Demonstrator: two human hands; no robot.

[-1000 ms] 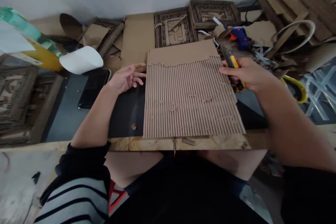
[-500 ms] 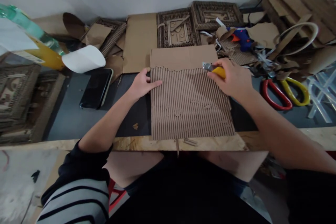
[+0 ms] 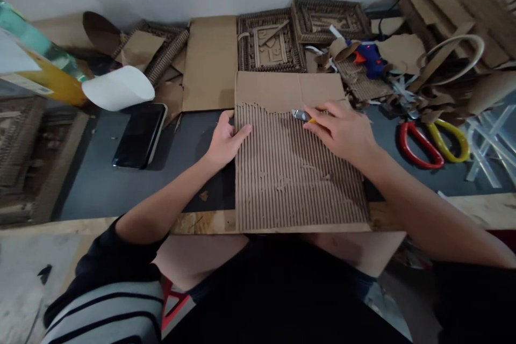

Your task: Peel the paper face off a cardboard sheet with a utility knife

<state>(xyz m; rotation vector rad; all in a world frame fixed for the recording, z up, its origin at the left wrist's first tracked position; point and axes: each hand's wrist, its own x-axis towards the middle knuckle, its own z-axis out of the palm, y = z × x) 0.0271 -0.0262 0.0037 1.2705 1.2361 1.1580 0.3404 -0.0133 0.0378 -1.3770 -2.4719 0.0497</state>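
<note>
A corrugated cardboard sheet point(image 3: 290, 172) with its ribbed flutes exposed lies in front of me on the dark mat point(image 3: 121, 183). A smooth paper layer still covers its far strip. My left hand point(image 3: 226, 140) presses flat on the sheet's left edge, fingers spread. My right hand point(image 3: 342, 131) is closed around a yellow utility knife point(image 3: 303, 115), whose metal tip rests on the flutes near the smooth strip's ragged edge.
A black phone point(image 3: 139, 134) lies to the left on the mat. Red and yellow scissors point(image 3: 435, 142) lie to the right, beside clear glue sticks point(image 3: 489, 153). A blue glue gun point(image 3: 368, 59), cardboard frames point(image 3: 270, 45) and scraps crowd the back. The wooden table edge point(image 3: 201, 223) runs near me.
My right hand carried the knife from the sheet's right edge leftward onto the flutes. My left hand moved onto the sheet's left edge. The sheet slid slightly toward me.
</note>
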